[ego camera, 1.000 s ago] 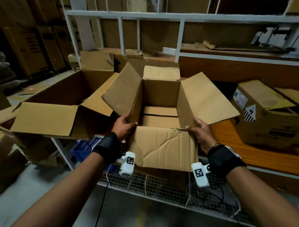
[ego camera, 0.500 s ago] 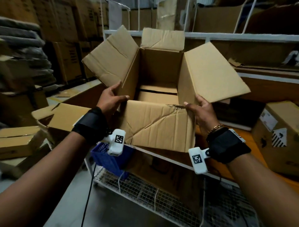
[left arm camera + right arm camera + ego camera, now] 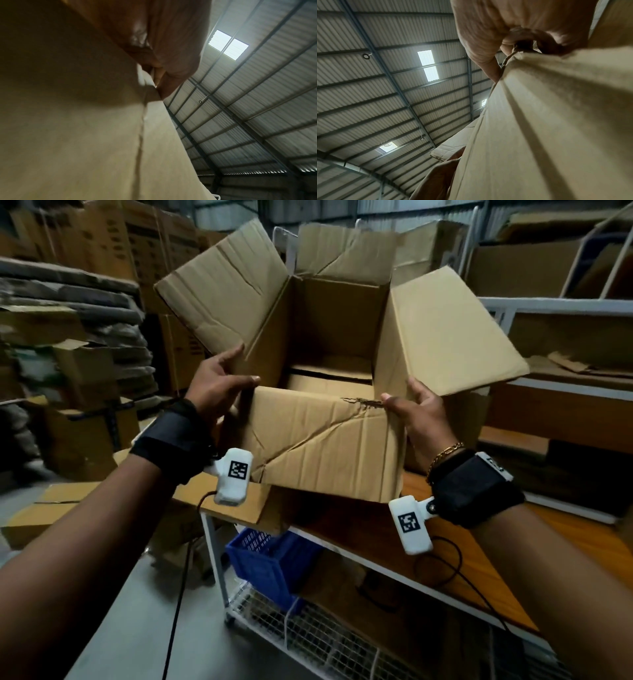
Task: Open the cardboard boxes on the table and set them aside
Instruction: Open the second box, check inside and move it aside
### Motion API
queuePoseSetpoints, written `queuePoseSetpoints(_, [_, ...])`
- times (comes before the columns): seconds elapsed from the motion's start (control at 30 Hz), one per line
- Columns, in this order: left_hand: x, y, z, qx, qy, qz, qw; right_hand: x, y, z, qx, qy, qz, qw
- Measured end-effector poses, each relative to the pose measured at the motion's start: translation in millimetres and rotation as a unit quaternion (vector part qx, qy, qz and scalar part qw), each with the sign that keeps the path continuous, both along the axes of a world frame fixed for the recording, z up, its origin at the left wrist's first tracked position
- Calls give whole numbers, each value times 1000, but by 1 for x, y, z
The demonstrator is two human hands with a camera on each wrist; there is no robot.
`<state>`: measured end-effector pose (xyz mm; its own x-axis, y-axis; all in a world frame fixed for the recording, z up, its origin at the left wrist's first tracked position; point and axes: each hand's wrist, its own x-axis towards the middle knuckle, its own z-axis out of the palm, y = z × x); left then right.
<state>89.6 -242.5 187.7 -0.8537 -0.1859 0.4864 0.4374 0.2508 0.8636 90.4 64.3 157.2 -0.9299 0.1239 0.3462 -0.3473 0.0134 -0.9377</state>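
An open cardboard box (image 3: pixel 322 440) with all its flaps spread is held up in the air in front of me, empty inside. My left hand (image 3: pixel 219 385) grips its near left corner, thumb over the rim. My right hand (image 3: pixel 416 409) grips the near right corner beside a tear in the creased front flap. In the left wrist view the left hand (image 3: pixel 171 54) pinches the cardboard wall (image 3: pixel 77 121). The right wrist view shows the right hand (image 3: pixel 513 33) curled over the box edge (image 3: pixel 547 121).
A white-framed table (image 3: pixel 479 604) with an orange top stands below the box, a blue basket (image 3: pixel 270 556) on its wire shelf. Another opened box (image 3: pixel 233 501) lies at the table's left end. Stacked cartons (image 3: pixel 78 392) fill the left; shelving with cardboard (image 3: pixel 565 344) stands right.
Both hands have lifted the open box off the table and carried it up and to the left. My view has swung left toward the stacked cartons.
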Motion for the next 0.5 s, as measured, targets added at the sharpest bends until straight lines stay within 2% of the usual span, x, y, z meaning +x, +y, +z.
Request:
queuePoseSetpoints(0.4, [-116,-165,31,-28,-19,-51,998,-90,-171,15,-19,-7,-57,998])
queuePoseSetpoints(0.5, [-134,-184,27,-31,-20,-53,998,-103,-192,13,-13,-13,-66,998])
